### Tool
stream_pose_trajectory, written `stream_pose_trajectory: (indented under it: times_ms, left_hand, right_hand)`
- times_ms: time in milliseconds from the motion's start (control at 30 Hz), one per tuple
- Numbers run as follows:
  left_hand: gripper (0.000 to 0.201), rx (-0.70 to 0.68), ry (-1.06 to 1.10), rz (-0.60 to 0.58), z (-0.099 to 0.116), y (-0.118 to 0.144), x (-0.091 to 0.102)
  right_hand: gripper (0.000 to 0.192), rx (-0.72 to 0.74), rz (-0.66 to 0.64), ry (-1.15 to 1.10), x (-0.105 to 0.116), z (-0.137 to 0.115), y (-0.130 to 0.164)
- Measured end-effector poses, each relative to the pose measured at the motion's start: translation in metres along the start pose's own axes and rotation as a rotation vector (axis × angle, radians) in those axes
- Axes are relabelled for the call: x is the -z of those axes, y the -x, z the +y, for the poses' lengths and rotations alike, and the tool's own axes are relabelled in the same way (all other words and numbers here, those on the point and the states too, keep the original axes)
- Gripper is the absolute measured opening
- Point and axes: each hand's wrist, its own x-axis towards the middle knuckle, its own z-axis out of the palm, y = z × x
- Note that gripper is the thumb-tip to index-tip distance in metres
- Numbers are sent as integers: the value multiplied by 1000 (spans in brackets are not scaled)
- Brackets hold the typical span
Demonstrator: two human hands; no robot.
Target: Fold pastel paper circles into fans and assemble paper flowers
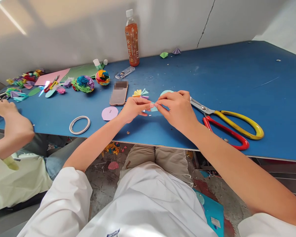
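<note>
Between my fingertips is a small piece of light teal paper. My left hand pinches its left side, and my right hand pinches it from the right. Just behind my left hand lie folded paper fans in yellow, teal and lilac, partly hidden by that hand. A light teal paper circle shows behind my right hand, which covers part of it. To the right, large scissors with one yellow and one red handle lie on the blue table.
A lilac paper circle, a tape roll and a phone lie to the left. An orange drink bottle stands by the wall. Crumpled paper balls sit farther left. A co-worker's arm rests at the far left.
</note>
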Motion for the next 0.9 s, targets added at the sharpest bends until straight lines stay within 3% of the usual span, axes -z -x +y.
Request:
stream_pose_trajectory:
  times_ms: [233, 433, 600, 900]
  left_hand:
    - [32, -40, -25, -42, -1, 1, -2]
    - [35, -85, -94, -28, 0, 3, -9]
    - [34, -147, -133, -33, -5, 3, -11]
    - [37, -146, -115, -107, -6, 1, -9]
  right_hand:
    - [27, -39, -14, -142, 3, -1, -2]
    - [23, -210, -121, -438, 8, 5, -4]
    - [22, -307, -176, -490, 8, 5, -5]
    - [21, -316, -180, -478, 7, 6, -5]
